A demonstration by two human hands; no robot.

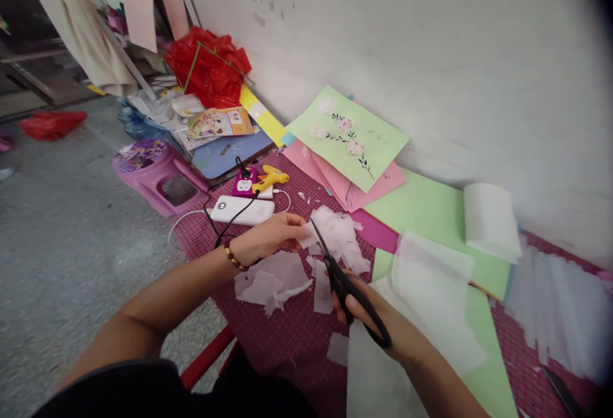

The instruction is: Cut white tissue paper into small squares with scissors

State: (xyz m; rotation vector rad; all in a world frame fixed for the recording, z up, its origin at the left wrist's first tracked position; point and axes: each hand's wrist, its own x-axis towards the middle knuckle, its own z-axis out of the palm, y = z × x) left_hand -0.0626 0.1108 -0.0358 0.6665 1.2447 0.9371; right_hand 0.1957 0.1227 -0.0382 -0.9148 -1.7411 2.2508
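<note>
head camera: left hand (280, 233), beaded bracelet (234, 257) at the wrist, reaches over the red-and-purple checked tablecloth (287, 354). fingers narrow, thumb and fingertips pinching a small, thin white paper piece (305, 237).

right hand (366, 309) opposite, fingers curled around the black handles of the long scissors (353, 290). the blades point away from the body and up to the pinched piece, tip right beside it.

just beyond the fingertips: a loose heap of crumpled white paper scraps (338, 233). nearer the body, a few flatter white scraps (272, 281) lie on the cloth below the left hand.

to the right, thin translucent white sheets (433, 290) overlie pale green paper (491, 354). behind them, a white paper roll (491, 217) rests on more green sheeting, near the wall (431, 54).

against the wall, a light green sheet with a pink-flowered branch (354, 131) tops some pink sheets (385, 185).

left end of the cloth: a yellow glue gun (271, 177) by a purple box (243, 183) with a black plug in it; a white power bank (244, 210) just in front, cables around. a pink plastic stool (158, 179) stands beside the table on the grey floor (96, 239).
</note>
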